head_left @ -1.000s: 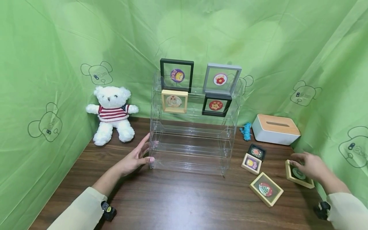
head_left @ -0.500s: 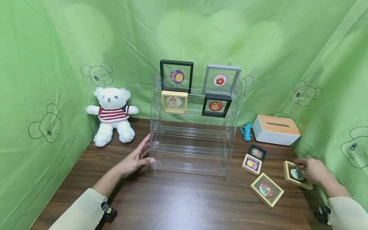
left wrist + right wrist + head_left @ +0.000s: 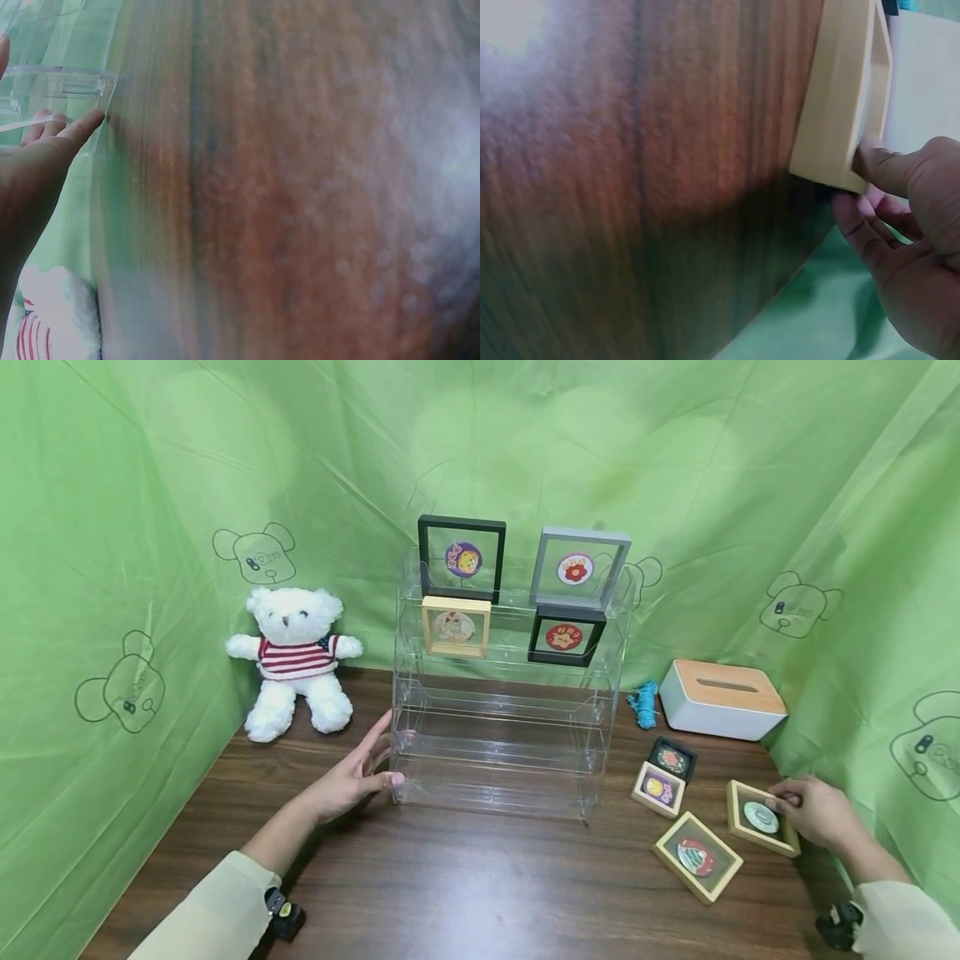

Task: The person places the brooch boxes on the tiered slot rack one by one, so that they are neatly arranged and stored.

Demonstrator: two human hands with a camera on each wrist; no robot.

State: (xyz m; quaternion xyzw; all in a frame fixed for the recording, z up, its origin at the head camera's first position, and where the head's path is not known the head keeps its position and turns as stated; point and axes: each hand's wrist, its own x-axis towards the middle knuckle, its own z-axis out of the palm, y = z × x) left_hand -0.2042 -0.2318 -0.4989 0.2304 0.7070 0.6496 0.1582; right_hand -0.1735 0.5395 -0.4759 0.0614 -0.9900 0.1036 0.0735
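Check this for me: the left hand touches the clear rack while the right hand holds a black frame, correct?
Not quite. The frame in the right hand is pale and wood-coloured, not black; the right wrist view shows it. The left hand does touch the clear rack.

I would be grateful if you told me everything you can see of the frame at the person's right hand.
The frame is four-sided, with a deep, pale yellowish rim that looks like wood or plastic, and a pane holding a round, pale green-and-white badge. It is at the right of the brown table, nearer the person than the tissue box. The right hand pinches its edge between thumb and fingers. Whether it lies flat or slightly raised, I cannot tell.
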